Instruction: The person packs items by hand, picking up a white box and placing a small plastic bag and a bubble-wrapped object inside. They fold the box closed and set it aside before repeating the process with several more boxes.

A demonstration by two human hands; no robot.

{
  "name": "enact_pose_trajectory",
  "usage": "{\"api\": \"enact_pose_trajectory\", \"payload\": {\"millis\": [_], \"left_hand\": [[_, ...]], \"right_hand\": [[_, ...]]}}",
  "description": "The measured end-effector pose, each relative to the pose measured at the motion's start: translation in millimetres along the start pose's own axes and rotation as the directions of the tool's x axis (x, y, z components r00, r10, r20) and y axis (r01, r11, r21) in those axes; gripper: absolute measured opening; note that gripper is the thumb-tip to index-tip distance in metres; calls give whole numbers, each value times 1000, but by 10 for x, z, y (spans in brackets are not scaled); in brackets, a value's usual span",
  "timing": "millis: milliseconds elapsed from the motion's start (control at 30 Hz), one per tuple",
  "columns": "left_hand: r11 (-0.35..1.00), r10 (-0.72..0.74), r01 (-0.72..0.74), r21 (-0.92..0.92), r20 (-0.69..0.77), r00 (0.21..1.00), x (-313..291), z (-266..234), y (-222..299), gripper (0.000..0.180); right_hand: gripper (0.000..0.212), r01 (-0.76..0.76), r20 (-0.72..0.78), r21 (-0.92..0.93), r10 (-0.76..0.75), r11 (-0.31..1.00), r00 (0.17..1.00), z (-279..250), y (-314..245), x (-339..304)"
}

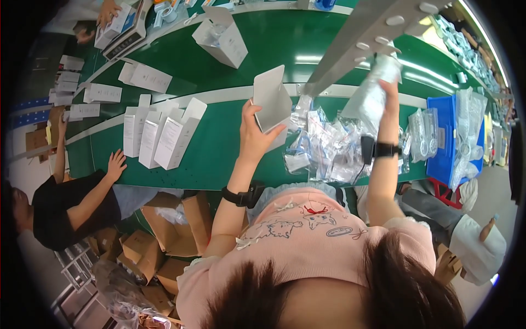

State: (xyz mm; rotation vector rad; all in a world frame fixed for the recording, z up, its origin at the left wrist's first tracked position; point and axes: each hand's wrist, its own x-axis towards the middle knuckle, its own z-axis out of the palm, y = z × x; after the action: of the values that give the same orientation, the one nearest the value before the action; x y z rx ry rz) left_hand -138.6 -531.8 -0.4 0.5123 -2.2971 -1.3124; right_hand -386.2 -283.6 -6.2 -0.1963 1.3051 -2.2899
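Note:
My left hand [256, 133] is wrapped round a white carton [272, 104] whose top flap stands up and whose mouth is open. My right hand [389, 101] grips a bubble-wrapped item [372, 98], raised over the bench to the right of the carton. What is inside the wrap I cannot make out. Below and between my hands lies a pile of clear plastic bags [331, 145] with small parts in them. Several white cartons with raised flaps, such as this carton [178, 134], stand on the green bench [219, 159] to the left.
A blue bin [445, 137] with bubble-wrapped pieces stands at the right. A grey metal post [361, 44] slants over the bench. Across it stands another open carton [222, 41]. A co-worker in black [74, 203] works at the left. Brown cardboard boxes [175, 222] sit below the bench.

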Motion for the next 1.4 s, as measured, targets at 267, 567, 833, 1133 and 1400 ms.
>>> {"api": "enact_pose_trajectory", "payload": {"millis": [267, 567, 833, 1133, 1400], "left_hand": [[991, 87, -99, -90, -137, 987, -113, 267, 32, 72], [982, -189, 187, -24, -143, 972, -281, 229, 143, 72], [972, -92, 26, -232, -282, 955, -351, -279, -194, 73], [976, 66, -36, 213, -133, 989, -406, -635, -103, 50], [938, -149, 165, 304, -75, 986, -200, -781, 38, 19]], "right_hand": [[65, 518, -490, -53, -475, 853, 731, 1952, 357, -705], [52, 610, 568, -788, -284, 85, 773, 1836, 628, -625], [40, 422, 395, -896, -183, 139, 900, 1091, 1517, -652], [39, 399, 400, -916, 186, 47, 897, 1214, 1337, -541], [27, 537, 370, -391, -407, 747, 835, 2123, 800, -757]]}}
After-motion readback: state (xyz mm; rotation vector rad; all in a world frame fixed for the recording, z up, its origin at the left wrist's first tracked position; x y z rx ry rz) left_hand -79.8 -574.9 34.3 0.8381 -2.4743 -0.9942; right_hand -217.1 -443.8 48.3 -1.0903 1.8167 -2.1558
